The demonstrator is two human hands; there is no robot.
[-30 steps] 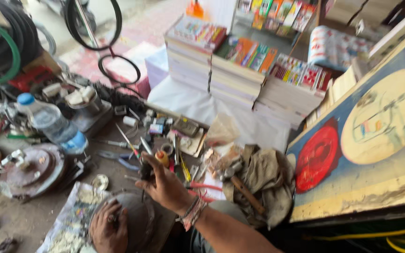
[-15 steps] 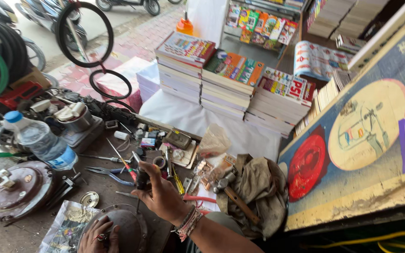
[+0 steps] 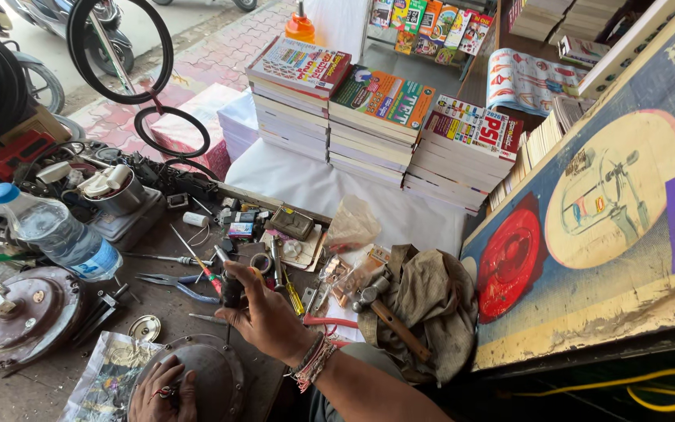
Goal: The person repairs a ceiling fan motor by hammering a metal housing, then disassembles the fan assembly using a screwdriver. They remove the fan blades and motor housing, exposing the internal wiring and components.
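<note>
Tabletop (image 3: 33,391) clutter fills the lower left of the frame, where your left hand (image 3: 162,391) lies spread on the domed metal cover (image 3: 208,375) at the bottom edge, while just above it your right hand (image 3: 263,316) is closed around a small dark tool (image 3: 231,287).
</note>
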